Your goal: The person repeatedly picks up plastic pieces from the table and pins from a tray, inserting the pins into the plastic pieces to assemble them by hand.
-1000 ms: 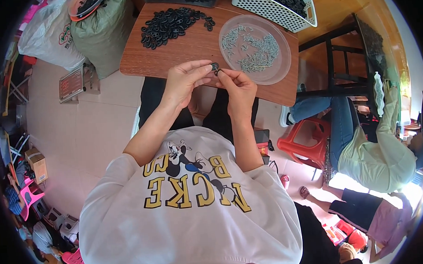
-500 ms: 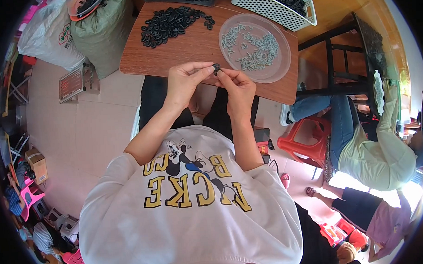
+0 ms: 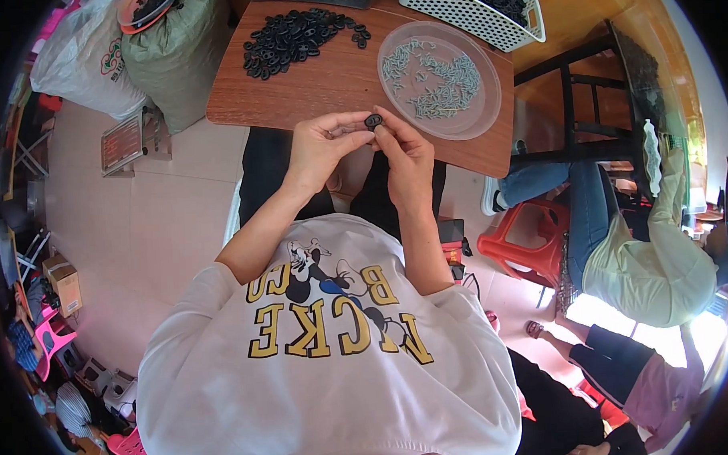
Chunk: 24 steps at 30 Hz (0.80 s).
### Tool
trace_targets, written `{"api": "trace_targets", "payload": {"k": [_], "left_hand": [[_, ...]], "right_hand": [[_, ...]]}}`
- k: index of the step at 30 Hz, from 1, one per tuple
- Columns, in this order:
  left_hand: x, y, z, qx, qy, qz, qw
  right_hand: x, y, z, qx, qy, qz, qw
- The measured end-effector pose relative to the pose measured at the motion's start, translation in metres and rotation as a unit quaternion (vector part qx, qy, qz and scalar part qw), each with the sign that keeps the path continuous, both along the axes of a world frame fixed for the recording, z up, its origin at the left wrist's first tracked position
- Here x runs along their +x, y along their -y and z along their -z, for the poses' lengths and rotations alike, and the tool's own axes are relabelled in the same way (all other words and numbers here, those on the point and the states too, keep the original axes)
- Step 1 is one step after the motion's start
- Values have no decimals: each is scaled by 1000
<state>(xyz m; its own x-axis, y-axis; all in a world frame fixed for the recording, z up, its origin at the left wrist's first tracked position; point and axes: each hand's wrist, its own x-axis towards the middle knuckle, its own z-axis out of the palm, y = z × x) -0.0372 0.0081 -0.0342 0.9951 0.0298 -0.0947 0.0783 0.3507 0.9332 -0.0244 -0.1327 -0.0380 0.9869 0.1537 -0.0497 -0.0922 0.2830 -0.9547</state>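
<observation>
Just off the table's near edge, a small black oval part (image 3: 374, 122) with holes in it is pinched between my hands. My left hand (image 3: 323, 145) holds it from the left with thumb and fingertips. From the other side, my right hand (image 3: 410, 155) grips it between thumb and forefinger. Beyond them, a pile of similar black parts (image 3: 293, 42) lies on the brown wooden table (image 3: 327, 92). To the right of the pile, a round clear plastic tray (image 3: 488, 103) holds many small grey-green screw-like pieces (image 3: 447, 88).
A white perforated basket (image 3: 473, 19) of black parts stands at the table's far right. Stuffed sacks (image 3: 170, 70) sit on the floor to the left. On the right are a black frame (image 3: 572, 112), a red stool (image 3: 525, 242) and a seated person (image 3: 650, 274).
The black part has been turned so its face with holes shows. My right fingers have shifted around it, the forefinger now reaching over its far side.
</observation>
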Motion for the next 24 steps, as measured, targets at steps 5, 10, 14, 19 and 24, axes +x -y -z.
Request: {"api": "trace_targets", "payload": {"k": [5, 10, 14, 19, 24], "left_hand": [[-3, 0, -2, 37, 6, -9, 999], [-6, -1, -4, 129, 98, -38, 986], [-6, -4, -1, 141, 132, -44, 980], [-5, -5, 4, 122, 132, -56, 982], [-7, -8, 3, 172, 179, -67, 966]], "right_hand": [[-2, -1, 0, 34, -8, -3, 999], [-3, 0, -4, 27, 2, -12, 1000], [-5, 0, -9, 16, 9, -21, 1000], [-8, -4, -9, 24, 23, -15, 999], [-14, -10, -8, 20, 49, 19, 998]]}}
